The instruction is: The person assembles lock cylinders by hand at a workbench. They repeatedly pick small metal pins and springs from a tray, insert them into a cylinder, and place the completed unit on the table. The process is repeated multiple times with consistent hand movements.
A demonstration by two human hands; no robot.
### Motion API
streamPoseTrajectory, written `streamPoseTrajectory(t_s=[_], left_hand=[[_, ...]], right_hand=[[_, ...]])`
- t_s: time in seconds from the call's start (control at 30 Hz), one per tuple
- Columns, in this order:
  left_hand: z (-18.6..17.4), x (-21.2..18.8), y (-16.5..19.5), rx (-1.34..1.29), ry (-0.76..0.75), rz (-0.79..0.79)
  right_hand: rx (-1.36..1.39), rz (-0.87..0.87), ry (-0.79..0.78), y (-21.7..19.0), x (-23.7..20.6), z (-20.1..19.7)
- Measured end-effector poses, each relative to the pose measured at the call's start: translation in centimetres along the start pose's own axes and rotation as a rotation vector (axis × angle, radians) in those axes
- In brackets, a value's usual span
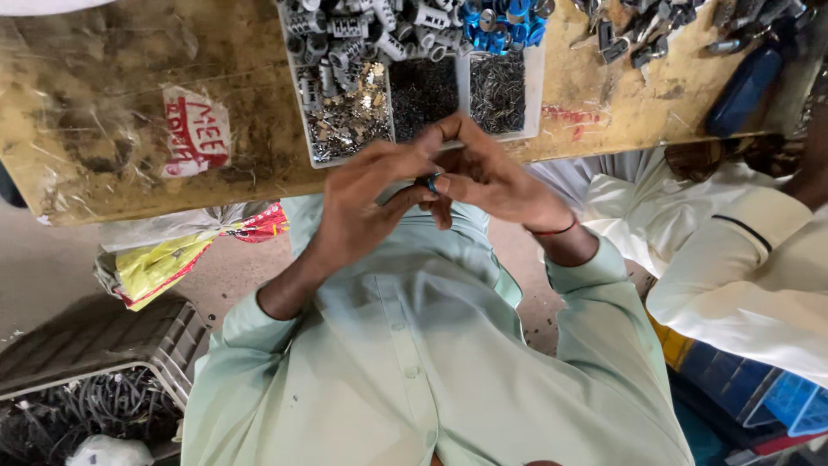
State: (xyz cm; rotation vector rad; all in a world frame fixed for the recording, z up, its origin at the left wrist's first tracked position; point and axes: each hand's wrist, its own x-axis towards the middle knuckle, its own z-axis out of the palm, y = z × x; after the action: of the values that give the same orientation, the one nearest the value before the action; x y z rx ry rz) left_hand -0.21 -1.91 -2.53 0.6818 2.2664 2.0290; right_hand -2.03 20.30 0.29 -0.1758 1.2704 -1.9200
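Observation:
My left hand and my right hand meet just below the edge of the wooden table. Their fingertips pinch one small blue part between them. A red thread circles my right wrist, and both arms wear pale green sleeves. Right above the hands stands a white compartment tray. It holds grey cylindrical parts, blue parts, small shiny metal pieces and dark thin pins.
Another person in a cream sleeve sits close at the right. Metal tools and a blue handle lie on the table's right end. At the lower left are a grey crate with black cables and crumpled plastic bags.

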Motion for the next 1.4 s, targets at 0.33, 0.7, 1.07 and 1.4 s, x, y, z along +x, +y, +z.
streamPoseTrajectory(t_s=[0.33,0.7,1.07,1.4], left_hand=[[0.3,0.7,0.5,0.001,0.042,0.050],[-0.1,0.4,-0.6,-0.017,-0.065,-0.038],[1.0,0.4,0.5,0.110,-0.063,0.066],[0.4,0.4,1.5,0.270,-0.034,0.166]], right_hand=[[-1.486,-0.407,0.958,-3.8,-2.6,-11.7],[-0.477,-0.684,1.029,0.4,-5.0,-14.9],[-1.083,-0.429,0.594,1.7,-4.3,0.7],[-0.938,-0.500,0.691,2.8,-3.3,1.4]])
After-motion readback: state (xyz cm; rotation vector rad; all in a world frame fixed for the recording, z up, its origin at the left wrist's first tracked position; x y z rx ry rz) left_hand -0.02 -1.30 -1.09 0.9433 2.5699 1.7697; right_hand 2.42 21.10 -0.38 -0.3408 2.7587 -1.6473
